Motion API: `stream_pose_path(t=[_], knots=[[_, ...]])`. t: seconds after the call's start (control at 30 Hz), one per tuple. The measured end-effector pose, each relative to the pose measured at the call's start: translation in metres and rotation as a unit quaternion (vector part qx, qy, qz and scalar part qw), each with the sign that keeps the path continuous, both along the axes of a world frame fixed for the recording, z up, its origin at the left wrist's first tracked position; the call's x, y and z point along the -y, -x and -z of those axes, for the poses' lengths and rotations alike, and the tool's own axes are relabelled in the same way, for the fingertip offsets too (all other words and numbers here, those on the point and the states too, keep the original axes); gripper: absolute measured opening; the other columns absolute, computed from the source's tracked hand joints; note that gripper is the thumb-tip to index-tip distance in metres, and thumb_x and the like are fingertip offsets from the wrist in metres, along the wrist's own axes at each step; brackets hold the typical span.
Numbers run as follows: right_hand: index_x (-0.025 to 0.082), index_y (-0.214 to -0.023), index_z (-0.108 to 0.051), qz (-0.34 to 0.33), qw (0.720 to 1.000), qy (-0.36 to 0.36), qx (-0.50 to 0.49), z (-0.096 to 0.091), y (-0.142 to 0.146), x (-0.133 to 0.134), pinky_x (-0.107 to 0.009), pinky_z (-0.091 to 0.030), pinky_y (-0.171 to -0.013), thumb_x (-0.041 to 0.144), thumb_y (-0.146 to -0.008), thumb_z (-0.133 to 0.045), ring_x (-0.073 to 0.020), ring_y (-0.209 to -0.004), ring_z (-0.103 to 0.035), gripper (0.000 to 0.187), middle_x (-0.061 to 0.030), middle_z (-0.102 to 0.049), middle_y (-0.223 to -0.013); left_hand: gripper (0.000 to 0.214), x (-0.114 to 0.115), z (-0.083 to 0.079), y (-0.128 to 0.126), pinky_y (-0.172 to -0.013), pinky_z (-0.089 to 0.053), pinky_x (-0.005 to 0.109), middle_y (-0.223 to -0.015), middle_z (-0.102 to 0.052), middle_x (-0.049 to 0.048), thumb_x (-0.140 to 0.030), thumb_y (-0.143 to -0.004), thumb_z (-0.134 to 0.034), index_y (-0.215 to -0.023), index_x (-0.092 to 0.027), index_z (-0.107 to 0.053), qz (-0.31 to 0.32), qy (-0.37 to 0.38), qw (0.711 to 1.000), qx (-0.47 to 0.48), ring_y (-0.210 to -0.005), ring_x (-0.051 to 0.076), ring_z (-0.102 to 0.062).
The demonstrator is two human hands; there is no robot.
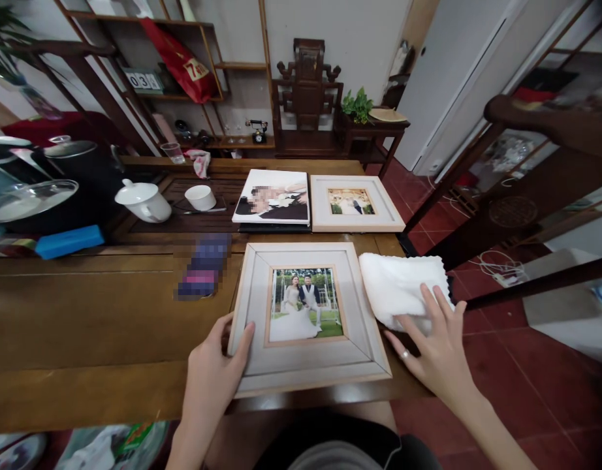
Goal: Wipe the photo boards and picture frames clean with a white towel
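Observation:
A pale wooden picture frame (305, 258) with a wedding photo lies flat on the brown wooden table (85, 313) in front of me. My left hand (213, 372) grips its lower left edge, thumb on top of the frame. A folded white cloth (399, 277) lies just right of the frame at the table's corner. My right hand (438, 339) rests on the cloth's near edge with fingers stretched out and a ring on one finger.
Farther back lie a photo album (274, 196) and a second framed photo (354, 202). A white teapot (142, 199), a white cup (200, 196), a blue box (68, 240) and pots stand at the left. Red tiled floor (501, 391) is to the right.

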State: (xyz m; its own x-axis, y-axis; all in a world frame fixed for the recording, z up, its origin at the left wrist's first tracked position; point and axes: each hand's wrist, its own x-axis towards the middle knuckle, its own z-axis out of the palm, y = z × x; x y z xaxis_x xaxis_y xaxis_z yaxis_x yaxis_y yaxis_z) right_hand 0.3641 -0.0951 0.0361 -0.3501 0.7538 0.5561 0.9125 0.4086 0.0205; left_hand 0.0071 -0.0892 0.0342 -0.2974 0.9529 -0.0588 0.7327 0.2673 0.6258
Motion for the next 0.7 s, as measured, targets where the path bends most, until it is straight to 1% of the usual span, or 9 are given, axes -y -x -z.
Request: stream_pose_path(t=[0.1,0.2,0.27,0.37,0.43,0.5,0.57,0.6,0.7], knots=[[0.016,-0.077,-0.059,0.047,0.999,0.022,-0.001,0.009,0.009,-0.015,-0.084,-0.012,-0.097,0.029,-0.084,-0.066,-0.0512,-0.138,-0.025,0.017,-0.0179,-0.023,-0.157,0.045,0.000,0.000,0.000,-0.081,-0.051,0.042,-0.096,-0.071,0.0098,-0.055,-0.088,-0.047,-0.110,-0.019,-0.063,0.027,-0.038,0.997,-0.067,-0.092,0.033,-0.067],[0.017,-0.066,-0.054,0.018,1.000,0.008,0.001,0.011,0.008,-0.031,-0.081,-0.006,-0.103,0.022,-0.085,-0.061,-0.0407,-0.123,-0.050,0.021,-0.0169,-0.044,-0.145,0.048,0.000,0.004,0.001,-0.095,-0.046,0.048,-0.110,-0.063,0.0151,-0.053,-0.088,-0.047,-0.111,-0.014,-0.062,0.056,-0.108,0.989,-0.082,-0.106,0.034,-0.060],[0.018,-0.063,-0.054,-0.036,0.999,-0.006,0.017,0.007,0.000,-0.038,-0.073,-0.019,-0.107,0.016,-0.083,-0.060,-0.0305,-0.103,-0.063,0.022,-0.0160,-0.055,-0.136,0.050,-0.002,0.008,0.002,-0.100,-0.044,0.048,-0.121,-0.059,0.0152,-0.050,-0.088,-0.048,-0.123,-0.014,-0.057,0.068,-0.126,0.988,-0.054,-0.114,0.033,-0.057],[0.020,-0.062,-0.057,-0.080,0.993,-0.080,0.025,-0.003,-0.019,-0.044,-0.059,-0.039,-0.098,0.017,-0.077,-0.066,-0.0207,-0.078,-0.064,0.018,-0.0084,-0.070,-0.105,0.056,-0.005,0.015,0.004,-0.108,-0.040,0.047,-0.136,-0.052,0.0133,-0.045,-0.087,-0.054,-0.136,-0.018,-0.047,0.080,-0.128,0.988,0.022,-0.127,0.031,-0.050],[0.021,-0.054,-0.050,-0.035,0.987,-0.153,-0.042,-0.011,-0.034,-0.045,-0.050,-0.047,-0.085,0.023,-0.074,-0.071,-0.0182,-0.064,-0.060,0.029,-0.0022,-0.066,-0.074,0.063,-0.008,0.021,0.004,-0.111,-0.037,0.047,-0.143,-0.048,0.0132,-0.043,-0.086,-0.059,-0.141,-0.019,-0.040,0.067,-0.123,0.984,0.106,-0.132,0.030,-0.046],[0.021,-0.050,-0.043,0.050,0.962,-0.202,-0.179,-0.017,-0.045,-0.047,-0.038,-0.048,-0.063,0.029,-0.077,-0.071,-0.0156,-0.052,-0.051,0.039,0.0015,-0.051,-0.055,0.072,-0.012,0.025,0.004,-0.111,-0.038,0.046,-0.144,-0.047,0.0141,-0.042,-0.084,-0.063,-0.145,-0.019,-0.033,0.045,-0.118,0.971,0.205,-0.133,0.029,-0.046],[0.021,-0.054,-0.045,0.122,0.924,-0.238,-0.275,-0.022,-0.051,-0.047,-0.033,-0.043,-0.051,0.035,-0.077,-0.072,-0.0154,-0.048,-0.047,0.038,0.0026,-0.045,-0.052,0.076,-0.016,0.026,0.003,-0.109,-0.040,0.044,-0.142,-0.050,0.0150,-0.041,-0.081,-0.066,-0.145,-0.018,-0.033,0.030,-0.115,0.953,0.277,-0.130,0.029,-0.049],[0.021,-0.058,-0.050,0.141,0.916,-0.257,-0.273,-0.025,-0.051,-0.047,-0.034,-0.045,-0.052,0.038,-0.074,-0.076,-0.0173,-0.051,-0.050,0.035,0.0016,-0.048,-0.055,0.076,-0.017,0.025,0.003,-0.109,-0.041,0.044,-0.141,-0.051,0.0153,-0.040,-0.080,-0.068,-0.144,-0.018,-0.034,0.026,-0.112,0.948,0.297,-0.129,0.029,-0.051],[0.019,-0.079,-0.062,0.104,0.943,-0.268,-0.167,-0.031,-0.035,-0.046,-0.046,-0.053,-0.072,0.038,-0.060,-0.086,-0.0303,-0.081,-0.063,0.036,-0.0097,-0.064,-0.088,0.077,-0.021,0.022,0.001,-0.108,-0.042,0.044,-0.139,-0.052,0.0159,-0.039,-0.078,-0.070,-0.143,-0.016,-0.036,0.028,-0.106,0.942,0.318,-0.128,0.029,-0.052]])
